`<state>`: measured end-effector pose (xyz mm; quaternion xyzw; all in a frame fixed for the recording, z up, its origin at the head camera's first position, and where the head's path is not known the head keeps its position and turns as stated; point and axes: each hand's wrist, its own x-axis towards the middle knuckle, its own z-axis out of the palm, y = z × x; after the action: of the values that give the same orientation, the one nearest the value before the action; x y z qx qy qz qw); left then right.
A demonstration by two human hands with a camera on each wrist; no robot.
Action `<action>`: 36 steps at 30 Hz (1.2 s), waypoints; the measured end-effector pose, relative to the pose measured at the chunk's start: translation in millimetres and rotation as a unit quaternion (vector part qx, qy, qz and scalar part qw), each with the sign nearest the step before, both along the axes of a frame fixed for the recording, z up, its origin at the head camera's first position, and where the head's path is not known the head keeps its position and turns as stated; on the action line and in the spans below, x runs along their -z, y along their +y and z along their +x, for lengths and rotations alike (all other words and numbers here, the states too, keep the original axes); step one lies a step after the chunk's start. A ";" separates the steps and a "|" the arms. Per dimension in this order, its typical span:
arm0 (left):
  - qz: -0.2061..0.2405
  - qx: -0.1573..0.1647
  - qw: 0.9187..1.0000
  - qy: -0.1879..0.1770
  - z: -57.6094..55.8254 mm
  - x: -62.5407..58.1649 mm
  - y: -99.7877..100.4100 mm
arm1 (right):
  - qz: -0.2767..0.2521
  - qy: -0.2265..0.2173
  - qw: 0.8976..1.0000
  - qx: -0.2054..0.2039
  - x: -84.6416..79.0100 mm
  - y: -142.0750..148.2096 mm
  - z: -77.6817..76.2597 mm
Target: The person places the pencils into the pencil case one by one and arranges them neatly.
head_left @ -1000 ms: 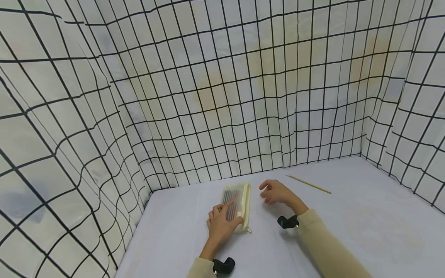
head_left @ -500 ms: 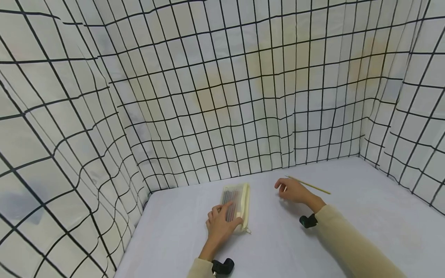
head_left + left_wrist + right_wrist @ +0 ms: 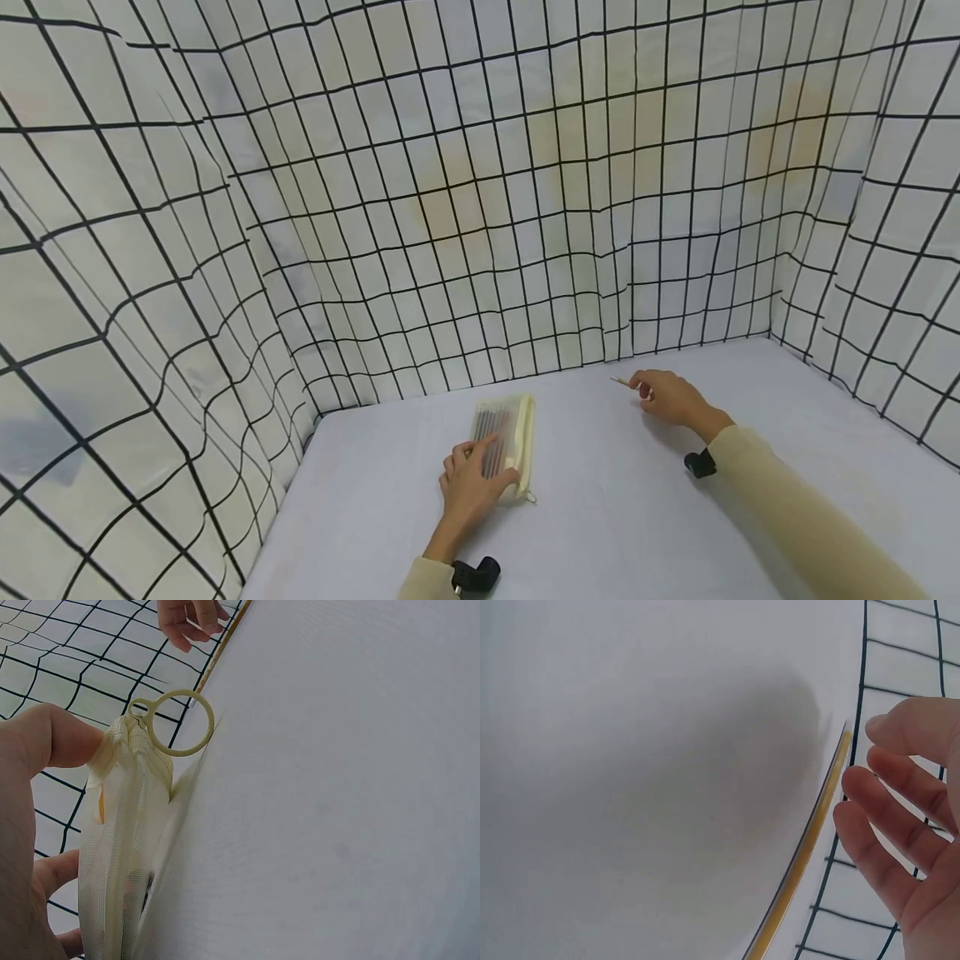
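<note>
A pale yellow see-through zip pencil case (image 3: 522, 421), with several slim sticks like pencils inside, lies on the white table. My left hand (image 3: 468, 485) rests on its near part, thumb by the zipper end. In the left wrist view that thumb touches the case's corner, beside a ring-shaped zipper pull (image 3: 183, 753). Farther right, my right hand (image 3: 675, 402) is over a yellow pencil (image 3: 799, 866), covering most of it in the head view. The right wrist view shows its fingers loosely bent and apart from the pencil, which lies on the table.
A white cloth wall with a black grid (image 3: 465, 250) surrounds the table (image 3: 585, 517) at the back and both sides. Each wrist carries a small black camera, one by the left sleeve (image 3: 429, 579), one by the right sleeve (image 3: 787, 492).
My right hand has moved right and away, from beside the pencil case to over the pencil. The left hand stays on the case.
</note>
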<state>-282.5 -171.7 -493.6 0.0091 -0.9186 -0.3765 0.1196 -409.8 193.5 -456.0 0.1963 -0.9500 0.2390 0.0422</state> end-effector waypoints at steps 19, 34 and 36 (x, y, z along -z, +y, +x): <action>-0.005 -0.003 1.000 -0.001 -0.3 0.5 0.7 | 0.020 -0.018 0.999 0.036 6.3 31.3 -14.0; -0.008 -0.005 1.000 0.003 0.0 0.6 1.1 | 0.045 -0.030 0.998 0.021 8.4 33.8 -23.3; -0.008 -0.005 1.000 0.003 -0.1 1.2 1.1 | 0.053 -0.028 0.998 0.016 8.6 34.0 -24.9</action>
<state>-282.6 -170.7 -494.8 0.0116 -0.9213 -0.3683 0.1243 -434.7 227.5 -464.5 0.1765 -0.9651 0.1932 0.0083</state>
